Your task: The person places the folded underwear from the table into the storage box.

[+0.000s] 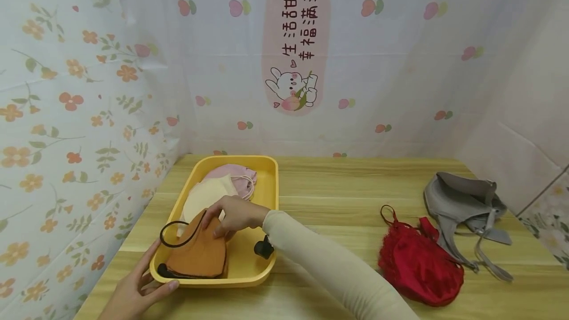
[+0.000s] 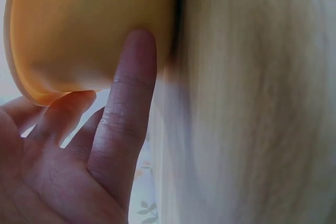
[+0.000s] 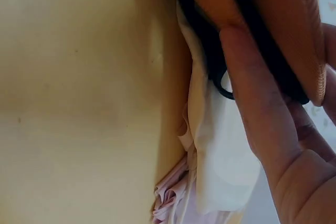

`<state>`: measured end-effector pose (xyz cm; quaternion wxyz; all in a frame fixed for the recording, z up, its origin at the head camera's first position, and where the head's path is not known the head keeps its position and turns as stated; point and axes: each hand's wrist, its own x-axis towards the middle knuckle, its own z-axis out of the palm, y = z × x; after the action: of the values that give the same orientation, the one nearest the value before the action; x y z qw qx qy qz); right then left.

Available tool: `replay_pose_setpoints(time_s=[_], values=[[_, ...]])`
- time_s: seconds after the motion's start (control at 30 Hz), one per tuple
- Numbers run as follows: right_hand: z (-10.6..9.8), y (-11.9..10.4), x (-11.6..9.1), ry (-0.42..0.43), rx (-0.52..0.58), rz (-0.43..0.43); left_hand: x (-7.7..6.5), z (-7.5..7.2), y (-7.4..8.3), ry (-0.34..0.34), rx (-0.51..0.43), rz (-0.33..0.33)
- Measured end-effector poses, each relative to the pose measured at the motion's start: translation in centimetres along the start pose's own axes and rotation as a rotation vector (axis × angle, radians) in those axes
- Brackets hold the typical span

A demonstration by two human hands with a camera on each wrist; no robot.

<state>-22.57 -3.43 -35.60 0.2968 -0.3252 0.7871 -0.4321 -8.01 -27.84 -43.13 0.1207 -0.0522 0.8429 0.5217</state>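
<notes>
My right hand [image 1: 238, 213] pinches the upper part of a folded orange bra [image 1: 195, 248] with black trim and a thin black strap, inside a yellow plastic basin [image 1: 272, 196]. In the right wrist view, the thumb [image 3: 252, 77] lies against one fold of the orange fabric and other fingers are on its far side. My left hand [image 1: 138, 285] holds the basin's near left corner, thumb along the front wall and fingers at the left side. Behind the orange bra lie a folded cream bra [image 1: 209, 194] and a pink one [image 1: 242, 172].
A small black thing [image 1: 264, 247] lies by the basin's right wall, partly behind my right sleeve [image 1: 329, 265]. Farther right on the wooden table [image 1: 338, 186] are a red lace-edged bra [image 1: 422, 265] and a grey bra [image 1: 462, 201] with loose straps. Printed curtains hang behind and at the sides.
</notes>
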Motion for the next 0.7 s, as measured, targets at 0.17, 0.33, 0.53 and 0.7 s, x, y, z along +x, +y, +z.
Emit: replay_pose_setpoints(time_s=[0.17,0.33,0.53,0.7], values=[[0.05,0.02,0.07,-0.014,-0.024,0.019,-0.04,-0.01,-0.04,0.008,0.004,0.015],[0.05,0.03,0.38,-0.009,-0.071,0.035,-0.08,-0.08,0.01,0.009,0.007,0.017],[0.25,0.36,0.71,0.018,-0.102,0.042,-0.02,0.07,-0.07,0.018,0.007,0.007],[0.26,0.72,0.82,0.032,-0.126,0.029,-0.04,0.31,-0.01,0.023,-0.02,0.005]])
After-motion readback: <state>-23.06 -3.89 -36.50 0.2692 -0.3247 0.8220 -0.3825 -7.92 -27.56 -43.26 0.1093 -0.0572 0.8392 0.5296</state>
